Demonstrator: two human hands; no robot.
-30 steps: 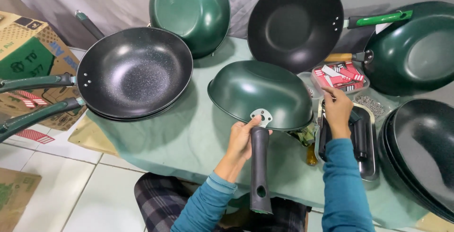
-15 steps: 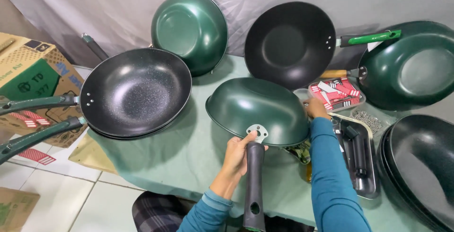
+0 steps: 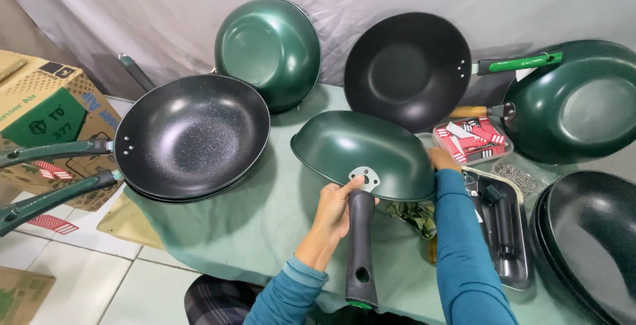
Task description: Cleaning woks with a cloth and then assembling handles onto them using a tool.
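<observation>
Hiding most of the right hand (image 3: 442,159), an upturned green wok (image 3: 364,153) is seen mid-table; whether that hand grips anything cannot be told. A clear tub (image 3: 474,141) holds red-and-white packets; a steel tray (image 3: 507,232) holds black handles. The wok's black handle (image 3: 361,249) is gripped near its bracket by the left hand (image 3: 336,206).
</observation>
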